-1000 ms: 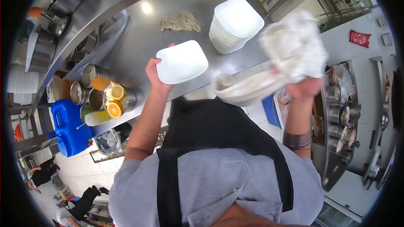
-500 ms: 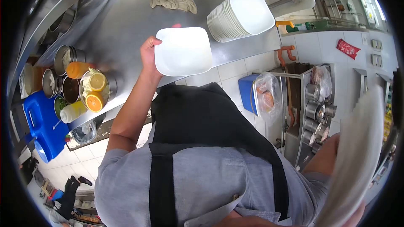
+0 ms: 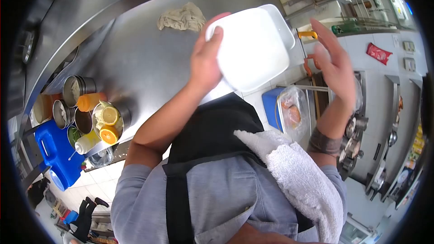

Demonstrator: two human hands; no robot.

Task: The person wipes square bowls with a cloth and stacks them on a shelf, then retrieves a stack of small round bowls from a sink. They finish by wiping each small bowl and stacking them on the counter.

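While the left hand (image 3: 207, 65) grips the plate (image 3: 255, 52) by its left edge, thumb on top, the right hand (image 3: 335, 70) is free, fingers extended, raised just right of it. Plate sits above the near edge of the counter (image 3: 140, 49), partly covering another plate (image 3: 285, 29); can't tell if they touch. Towel (image 3: 307, 185) draped over right shoulder. Rag (image 3: 183, 17) crumpled on counter, beyond left hand.

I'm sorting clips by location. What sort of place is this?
Probably a restaurant kitchen: a steel counter, cut citrus in a metal container, and a black apron on the wearer.
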